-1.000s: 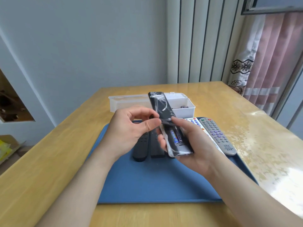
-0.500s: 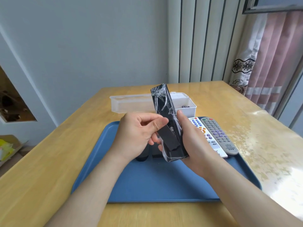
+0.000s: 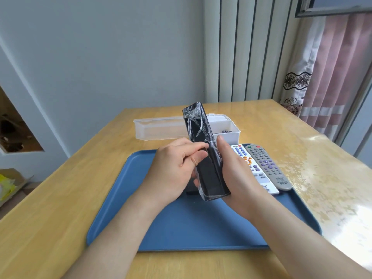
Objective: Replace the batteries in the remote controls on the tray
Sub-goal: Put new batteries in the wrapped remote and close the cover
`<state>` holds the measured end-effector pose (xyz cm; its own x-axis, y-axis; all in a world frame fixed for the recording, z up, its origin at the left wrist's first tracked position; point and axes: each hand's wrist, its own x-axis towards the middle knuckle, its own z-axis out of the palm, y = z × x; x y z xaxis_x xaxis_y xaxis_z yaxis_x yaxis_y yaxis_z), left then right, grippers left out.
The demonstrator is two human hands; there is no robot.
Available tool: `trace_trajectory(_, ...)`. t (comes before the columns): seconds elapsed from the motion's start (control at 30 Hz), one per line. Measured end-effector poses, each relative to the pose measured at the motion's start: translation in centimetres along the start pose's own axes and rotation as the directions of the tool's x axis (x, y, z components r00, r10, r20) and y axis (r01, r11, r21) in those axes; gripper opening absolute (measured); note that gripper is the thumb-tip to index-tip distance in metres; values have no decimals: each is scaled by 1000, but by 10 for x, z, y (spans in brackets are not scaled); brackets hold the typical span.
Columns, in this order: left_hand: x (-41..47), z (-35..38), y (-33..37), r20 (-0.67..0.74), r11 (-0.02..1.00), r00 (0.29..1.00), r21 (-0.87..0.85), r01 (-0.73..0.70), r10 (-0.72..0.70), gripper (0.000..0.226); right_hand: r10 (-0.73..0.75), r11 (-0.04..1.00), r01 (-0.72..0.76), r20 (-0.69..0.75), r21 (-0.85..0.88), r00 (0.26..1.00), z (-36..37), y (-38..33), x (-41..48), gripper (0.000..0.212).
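**Item 1. Right hand [image 3: 235, 174].** The grip is closed round the black remote [image 3: 209, 174]. The palm is laid along the remote's right edge and the thumb is stretched up that edge. Fingertips are seen curled round at the lower left edge. The forearm is brought in from the lower right.

**Item 2. Left hand [image 3: 177, 168].** The grip is narrowed to a pinch. Thumb and forefinger are set against the left edge of the same remote at mid-length, and the other fingers are curled in. The back of the hand is turned to the camera.

**Item 3. Black remote.** It is wrapped in crinkled clear film and held lifted above the blue tray [image 3: 181, 222]. It is tilted, with the top end leaning away and to the left. A plain dark face is shown.

**Item 4. Blue tray.** It is laid on the wooden worktop [image 3: 60, 198]. A white remote [image 3: 251, 168] and a grey remote [image 3: 267, 166] are placed side by side at its far right, buttons up. A dark item beneath the left hand is mostly hidden.

**Item 5. Clear box [image 3: 161, 127].** It is set open just beyond the tray. Small dark items are seen in its right compartment, too small to identify.
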<state>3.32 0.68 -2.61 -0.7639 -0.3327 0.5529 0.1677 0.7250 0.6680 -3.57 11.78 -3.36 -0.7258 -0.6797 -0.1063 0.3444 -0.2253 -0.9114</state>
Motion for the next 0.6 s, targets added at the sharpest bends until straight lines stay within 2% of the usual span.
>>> trace_trajectory(0.07, 0, 1, 0, -15, 1000, 1000, 9, -3, 4, 21, -1, 1000, 1, -10, -11, 1000, 1, 0, 0, 51)
trace_trajectory(0.2, 0, 1, 2, -68, 990, 995, -127, 61, -70, 21, -44, 998, 43, -17, -45, 999, 0, 1, 0, 50)
trace_trajectory(0.47, 0, 3, 6, -116, 993, 993, -118, 19, -33, 25, -116, 991, 116, 5, -69, 993, 0, 2, -1, 47)
trace_trajectory(0.53, 1, 5, 3, -133, 986, 988, -161, 50, -72, 27, -132, 988, 133, 18, -73, 991, 1, 2, -1, 40)
trace_trajectory(0.6, 4, 3, 0, -137, 964, 975, -225, 140, -174, 31, -146, 984, 149, 33, -94, 989, 3, 1, -3, 30)
